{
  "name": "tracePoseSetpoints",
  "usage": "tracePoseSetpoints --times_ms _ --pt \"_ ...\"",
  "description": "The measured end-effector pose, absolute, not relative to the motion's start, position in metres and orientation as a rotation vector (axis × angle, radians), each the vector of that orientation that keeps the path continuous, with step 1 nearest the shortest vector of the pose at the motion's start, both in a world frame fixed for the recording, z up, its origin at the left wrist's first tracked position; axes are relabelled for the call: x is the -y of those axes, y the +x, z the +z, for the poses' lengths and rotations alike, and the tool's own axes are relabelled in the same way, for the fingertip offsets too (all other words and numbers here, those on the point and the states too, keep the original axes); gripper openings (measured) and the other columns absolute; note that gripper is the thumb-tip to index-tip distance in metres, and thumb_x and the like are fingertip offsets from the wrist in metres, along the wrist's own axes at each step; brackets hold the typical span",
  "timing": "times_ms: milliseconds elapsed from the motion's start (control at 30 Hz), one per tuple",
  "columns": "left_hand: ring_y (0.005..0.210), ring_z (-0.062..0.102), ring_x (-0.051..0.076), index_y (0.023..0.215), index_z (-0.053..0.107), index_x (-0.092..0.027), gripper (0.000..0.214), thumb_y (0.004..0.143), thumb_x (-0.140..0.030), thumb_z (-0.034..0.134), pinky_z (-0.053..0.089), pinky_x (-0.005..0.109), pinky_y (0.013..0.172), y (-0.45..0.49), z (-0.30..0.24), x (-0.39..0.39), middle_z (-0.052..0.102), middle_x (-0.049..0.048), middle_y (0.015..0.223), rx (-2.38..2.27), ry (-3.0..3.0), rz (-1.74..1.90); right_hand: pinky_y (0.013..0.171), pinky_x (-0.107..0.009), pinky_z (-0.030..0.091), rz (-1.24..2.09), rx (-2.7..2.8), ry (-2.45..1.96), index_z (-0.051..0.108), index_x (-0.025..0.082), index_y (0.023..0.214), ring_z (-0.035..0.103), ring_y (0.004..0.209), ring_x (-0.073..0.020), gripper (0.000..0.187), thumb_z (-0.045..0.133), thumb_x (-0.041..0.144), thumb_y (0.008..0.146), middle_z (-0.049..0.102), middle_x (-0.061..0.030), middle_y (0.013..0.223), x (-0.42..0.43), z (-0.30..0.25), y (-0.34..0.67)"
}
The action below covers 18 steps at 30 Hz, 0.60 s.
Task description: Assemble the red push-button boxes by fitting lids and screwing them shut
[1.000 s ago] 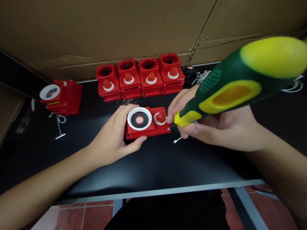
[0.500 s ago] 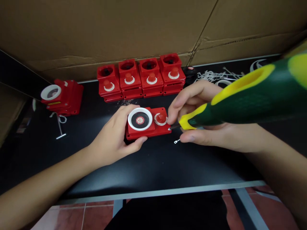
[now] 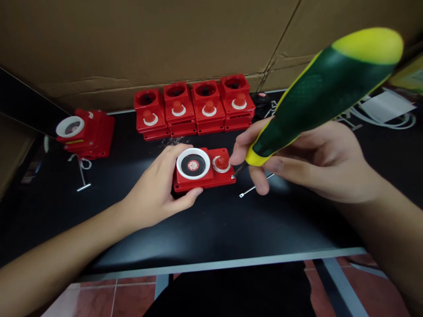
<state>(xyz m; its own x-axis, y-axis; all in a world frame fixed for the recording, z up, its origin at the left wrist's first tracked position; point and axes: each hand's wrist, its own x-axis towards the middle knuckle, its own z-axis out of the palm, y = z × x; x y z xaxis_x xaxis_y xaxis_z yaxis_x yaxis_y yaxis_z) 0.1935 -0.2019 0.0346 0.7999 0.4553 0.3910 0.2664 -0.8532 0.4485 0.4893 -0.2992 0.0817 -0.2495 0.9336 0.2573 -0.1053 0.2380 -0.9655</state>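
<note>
My left hand point(image 3: 161, 187) is wrapped round the left end of a red box point(image 3: 216, 179) on the black table. The box carries a white ring point(image 3: 193, 164) with a dark centre and a red knob point(image 3: 222, 162). In my right hand point(image 3: 307, 160), the fingers close round the lower part of a green and yellow screwdriver point(image 3: 313, 94). Its shaft slants down to a screw point(image 3: 233, 176) at the box's right front corner. Just below the right fingers lies a thin metal rod point(image 3: 253, 190), partly covered by them.
Several similar red boxes point(image 3: 180, 116) stand in a row by the cardboard wall point(image 3: 148, 44). At the left is another red box point(image 3: 99, 132) with a white ring and a small metal T-bar point(image 3: 83, 188) on a cord. White cable point(image 3: 393, 121) lies at the right.
The screwdriver has tilted more upright, its handle end swinging up into view. My right hand has turned and shifted, baring more of the metal rod. My left hand and the box stay put.
</note>
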Motion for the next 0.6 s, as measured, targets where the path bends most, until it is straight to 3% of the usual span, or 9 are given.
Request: tracePoseSetpoints --times_ms 267,467,600 --pt "0.132 0.075 0.036 0.16 0.047 -0.021 0.064 0.106 -0.038 0.076 0.066 0.052 0.113 0.1938 0.037 0.2025 0.072 0.0158 0.148 -0.564 2.618 0.668 0.068 -0.028 0.071 1.142 1.503 -0.939 0.087 0.026 0.105 0.078 0.073 -0.0147 0.018 0.099 0.022 0.092 0.087 -0.0033 0.108 0.2959 0.0813 0.4885" --pt "0.132 0.075 0.035 0.16 0.047 -0.021 0.064 0.106 -0.036 0.077 0.066 0.049 0.113 0.193 0.0374 0.2025 0.071 0.016 0.147 -0.537 2.617 0.682 0.075 -0.03 0.073 0.973 1.562 -0.951 0.087 0.029 0.106 0.083 0.093 -0.0215 0.03 0.105 0.022 0.083 0.085 -0.0017 0.102 0.2908 0.0763 0.4909" --pt "0.133 0.075 0.036 0.161 0.047 -0.02 0.064 0.107 -0.036 0.076 0.066 0.05 0.113 0.1926 0.036 0.2019 0.071 0.0168 0.148 -0.55 2.625 0.684 0.079 -0.033 0.075 1.001 1.48 -0.895 0.086 0.029 0.105 0.085 0.093 -0.0221 0.032 0.106 0.021 0.081 0.086 -0.0002 0.101 0.2913 0.0724 0.4876"
